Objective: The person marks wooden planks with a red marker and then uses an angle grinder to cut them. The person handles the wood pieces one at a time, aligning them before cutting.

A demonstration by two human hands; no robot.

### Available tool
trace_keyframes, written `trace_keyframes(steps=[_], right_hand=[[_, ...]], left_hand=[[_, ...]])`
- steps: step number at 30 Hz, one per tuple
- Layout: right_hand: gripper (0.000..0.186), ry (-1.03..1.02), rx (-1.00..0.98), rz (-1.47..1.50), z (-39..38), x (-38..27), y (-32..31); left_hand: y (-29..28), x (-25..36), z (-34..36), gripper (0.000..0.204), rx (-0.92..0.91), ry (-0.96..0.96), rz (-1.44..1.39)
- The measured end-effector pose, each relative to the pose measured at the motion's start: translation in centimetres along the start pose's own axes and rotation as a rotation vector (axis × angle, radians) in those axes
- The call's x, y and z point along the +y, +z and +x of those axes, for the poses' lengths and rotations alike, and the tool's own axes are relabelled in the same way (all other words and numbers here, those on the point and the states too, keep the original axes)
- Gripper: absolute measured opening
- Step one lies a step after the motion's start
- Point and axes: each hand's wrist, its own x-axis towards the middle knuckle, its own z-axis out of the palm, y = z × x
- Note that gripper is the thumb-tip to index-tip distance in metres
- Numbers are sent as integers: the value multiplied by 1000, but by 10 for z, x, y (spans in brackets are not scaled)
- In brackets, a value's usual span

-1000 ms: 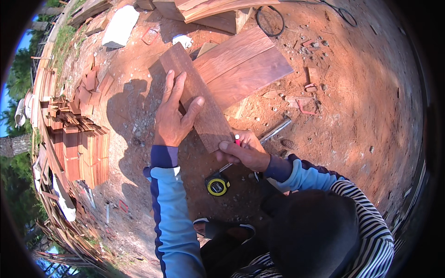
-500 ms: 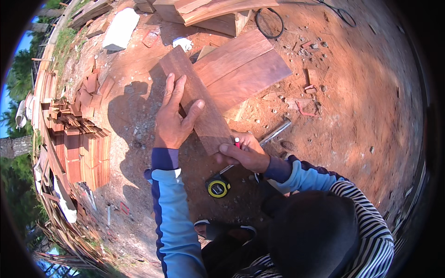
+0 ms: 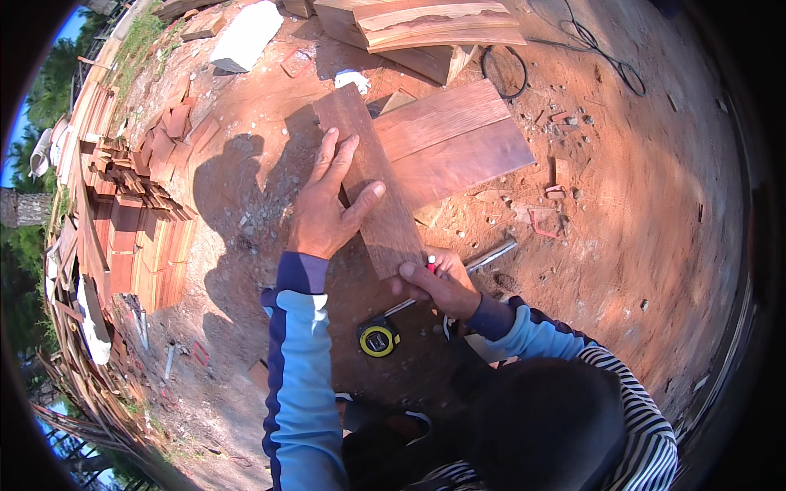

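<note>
View shifted; two hands [image 3: 324, 214] on one plank [image 3: 388, 219]; one tape measure [image 3: 378, 339].

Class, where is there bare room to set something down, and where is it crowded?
The widest patch is reddish ground right of the flat boards and scattered scraps; a narrower, pebbly strip lies between the wood stack and left hand. Crowded: far left, and around the right hand, plank and tape measure.
</note>
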Motion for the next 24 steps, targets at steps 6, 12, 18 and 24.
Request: trace_keyframes(steps=[6,12,18,24], right_hand=[[22,9,3,-8,-1,-3,1],[22,16,-6,-4,-1,-4,0],[21,35,7,-16,-2,-8,2],[22,20,-1,-13,-1,-5,0]], left_hand=[[-1,3,-1,66,7,-17,-23],[1,-3,-1,69,11,22,45],[1,-3,-1,70,9,13,44],[-1,0,-1,69,8,0,33]])
